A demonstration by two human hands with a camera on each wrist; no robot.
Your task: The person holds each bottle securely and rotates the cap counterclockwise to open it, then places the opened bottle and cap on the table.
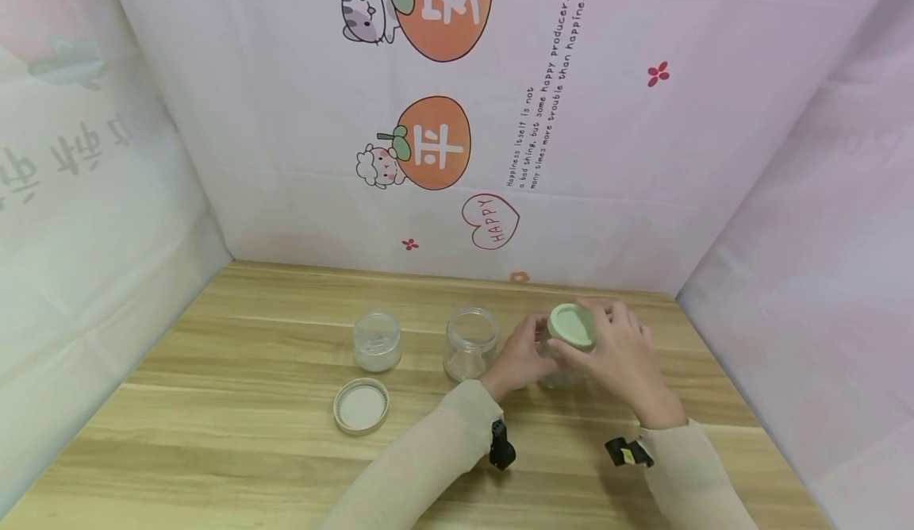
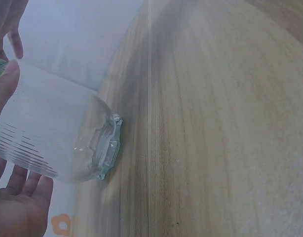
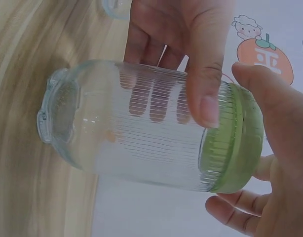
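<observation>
A clear glass jar with fine ribs [image 3: 156, 158] stands upright near the right of the table, a shaped thick base at its bottom. My left hand [image 1: 524, 359] grips the jar from its left side, thumb in front and fingers behind the glass, as the right wrist view shows. On top of the jar is a round pale green lid [image 1: 572, 325]. My right hand [image 1: 624, 355] holds that lid at its rim, with the thumb on the near side and fingers around the far side. In the left wrist view, the lid is mostly out of frame.
Left of my hands stands a clear glass jar without a lid [image 1: 470, 355]. Farther left is a smaller, shorter glass jar [image 1: 377, 347]. A pale round lid [image 1: 360, 407] lies on the wooden table [image 1: 236, 451] in front of it. Printed cloth walls [image 1: 593, 228] enclose the table.
</observation>
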